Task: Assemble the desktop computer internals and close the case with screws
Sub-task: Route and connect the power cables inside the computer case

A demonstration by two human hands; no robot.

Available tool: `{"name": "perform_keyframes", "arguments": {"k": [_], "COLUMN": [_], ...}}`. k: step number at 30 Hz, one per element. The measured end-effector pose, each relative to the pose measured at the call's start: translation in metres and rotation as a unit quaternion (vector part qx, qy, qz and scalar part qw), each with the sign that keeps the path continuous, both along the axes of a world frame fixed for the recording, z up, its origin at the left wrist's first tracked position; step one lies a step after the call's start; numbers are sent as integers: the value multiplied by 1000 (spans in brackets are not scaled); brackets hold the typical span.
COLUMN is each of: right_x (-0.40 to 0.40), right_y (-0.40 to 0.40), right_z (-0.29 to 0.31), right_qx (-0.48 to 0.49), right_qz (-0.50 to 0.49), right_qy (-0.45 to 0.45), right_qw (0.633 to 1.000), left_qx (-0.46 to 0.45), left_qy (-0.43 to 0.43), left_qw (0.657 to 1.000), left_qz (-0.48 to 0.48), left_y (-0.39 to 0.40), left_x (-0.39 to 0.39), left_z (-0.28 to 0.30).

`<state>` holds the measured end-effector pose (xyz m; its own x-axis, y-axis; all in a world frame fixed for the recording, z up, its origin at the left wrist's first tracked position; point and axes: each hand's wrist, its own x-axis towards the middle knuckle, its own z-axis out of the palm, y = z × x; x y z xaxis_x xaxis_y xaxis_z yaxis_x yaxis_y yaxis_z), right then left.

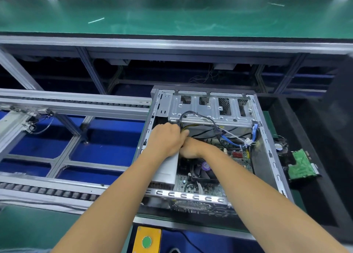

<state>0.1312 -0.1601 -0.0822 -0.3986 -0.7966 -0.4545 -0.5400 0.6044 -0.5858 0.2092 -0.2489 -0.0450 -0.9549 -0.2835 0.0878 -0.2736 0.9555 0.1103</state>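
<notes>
Head view: both hands, left hand (165, 140) and right hand (191, 147), meet inside the case (267, 138), fingers curled on black cables (200, 117); go gently.

A factory assembly line — roller conveyor rails (47, 192), aluminium framing (91, 71), a green-matted workbench (172, 16).

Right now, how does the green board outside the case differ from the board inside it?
The green board lies loose on the dark mat right of the case; the board inside sits on the case floor, carrying a fan and cables. The loose one shows bare. Both are green circuit boards.
</notes>
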Motion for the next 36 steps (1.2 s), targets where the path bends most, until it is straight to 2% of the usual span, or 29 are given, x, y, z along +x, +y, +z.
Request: {"name": "perform_keyframes", "arguments": {"k": [6, 11, 16, 30, 36], "right_x": [4, 4, 3, -3, -1], "right_y": [1, 0, 1, 8, 9], "right_z": [7, 5, 5, 5, 9], "right_qx": [10, 16, 3, -13, 30], "right_qz": [45, 47, 35, 6, 35], "right_qy": [14, 17, 10, -32, -10], "right_qw": [999, 999, 999, 999, 999], "left_qx": [-64, -82, -5, 16, 40], "left_qy": [1, -7, 9, -9, -12], "left_qw": [998, 997, 1000, 999, 998], "left_qz": [1, -15, 10, 26, 47], "left_y": [8, 5, 4, 1, -2], "left_x": [2, 5, 7, 1, -6], "left_z": [-6, -5, 1, 1, 0]}}
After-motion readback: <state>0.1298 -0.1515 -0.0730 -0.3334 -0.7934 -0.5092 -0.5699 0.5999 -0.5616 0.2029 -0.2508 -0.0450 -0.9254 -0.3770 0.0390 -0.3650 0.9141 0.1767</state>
